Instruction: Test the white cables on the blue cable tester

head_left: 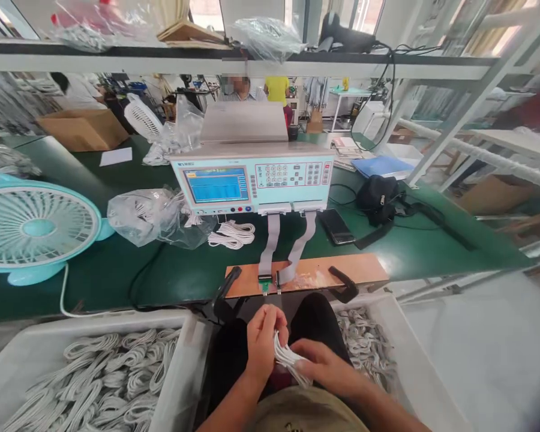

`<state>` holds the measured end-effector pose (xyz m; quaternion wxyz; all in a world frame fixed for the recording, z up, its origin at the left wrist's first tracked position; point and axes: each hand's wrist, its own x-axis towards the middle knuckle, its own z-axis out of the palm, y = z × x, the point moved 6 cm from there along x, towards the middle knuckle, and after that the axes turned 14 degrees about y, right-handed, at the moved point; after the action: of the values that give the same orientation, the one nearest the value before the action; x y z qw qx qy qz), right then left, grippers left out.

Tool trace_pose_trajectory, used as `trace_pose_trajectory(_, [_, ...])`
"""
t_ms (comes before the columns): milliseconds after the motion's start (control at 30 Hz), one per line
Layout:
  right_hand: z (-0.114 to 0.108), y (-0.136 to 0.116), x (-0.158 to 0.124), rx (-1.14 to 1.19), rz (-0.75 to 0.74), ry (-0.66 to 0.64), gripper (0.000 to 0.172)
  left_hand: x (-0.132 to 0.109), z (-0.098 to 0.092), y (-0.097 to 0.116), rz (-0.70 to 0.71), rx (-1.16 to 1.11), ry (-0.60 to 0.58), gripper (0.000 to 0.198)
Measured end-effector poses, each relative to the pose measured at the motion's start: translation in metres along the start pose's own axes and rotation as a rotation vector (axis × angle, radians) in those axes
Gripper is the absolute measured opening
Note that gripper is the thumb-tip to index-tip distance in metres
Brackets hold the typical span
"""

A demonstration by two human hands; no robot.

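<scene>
Over my lap I hold a coiled bundle of white cable [288, 356] between both hands. My left hand [263, 339] is closed at its upper end, thumb and fingers pinched together. What sits right at those fingertips is too small to make out. My right hand [326, 365] wraps round the lower part of the coil from the right. Just beyond my hands, a copper-coloured board [315, 273] at the table edge carries a small green circuit board [265, 287] and connectors. Two grey ribbon cables [270, 243] run from there up to the tester [252, 180], whose screen is lit.
White bins of coiled cables [103, 372] stand at left and right [366, 348]. On the green table are a turquoise fan [38, 228], a plastic bag [148, 216], a white cable coil [231, 234], a phone [336, 227] and a black pouch [378, 198]. People are in the background.
</scene>
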<state>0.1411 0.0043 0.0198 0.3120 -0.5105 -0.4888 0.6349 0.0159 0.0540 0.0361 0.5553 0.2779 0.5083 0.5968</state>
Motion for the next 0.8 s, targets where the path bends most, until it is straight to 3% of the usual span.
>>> trace_pose_trajectory(33, [0.010, -0.001, 0.003, 0.069, 0.011, -0.017, 0.031, -0.002, 0.000, 0.007, 0.073, 0.042, -0.003, 0.029])
trace_pose_trajectory(100, [0.011, -0.005, 0.010, 0.047, -0.053, 0.088, 0.025, -0.005, -0.003, 0.020, 0.226, 0.183, -0.038, 0.024])
trace_pose_trajectory(167, [-0.004, -0.014, 0.015, -0.158, -0.229, 0.266, 0.025, -0.008, -0.007, 0.028, 0.360, 0.342, -0.085, 0.015])
trace_pose_trajectory(233, [-0.016, -0.022, 0.015, -0.382, -0.402, 0.380, 0.039, -0.008, -0.014, 0.029, 0.418, 0.467, -0.129, 0.011])
trace_pose_trajectory(333, [-0.021, -0.027, 0.013, -0.534, -0.526, 0.395, 0.049, 0.000, -0.027, 0.015, 0.302, 0.502, -0.146, 0.017])
trace_pose_trajectory(467, [-0.018, -0.028, 0.009, -0.548, -0.612, 0.407, 0.047, 0.008, -0.043, -0.014, -0.085, 0.291, -0.093, 0.038])
trace_pose_trajectory(567, [-0.014, -0.030, 0.006, -0.565, -0.710, 0.385, 0.047, 0.002, -0.041, -0.026, -0.317, 0.171, -0.155, 0.043])
trace_pose_trajectory(633, [-0.011, -0.030, 0.006, -0.572, -0.723, 0.346, 0.048, -0.003, -0.038, -0.023, -0.329, 0.164, -0.190, 0.036])
trace_pose_trajectory(700, [-0.009, -0.030, 0.008, -0.553, -0.662, 0.301, 0.047, -0.005, -0.036, -0.013, -0.257, 0.187, -0.197, 0.028])
trace_pose_trajectory(800, [-0.005, -0.032, 0.012, -0.553, -0.607, 0.252, 0.024, -0.008, -0.033, -0.002, -0.185, 0.237, -0.221, 0.019])
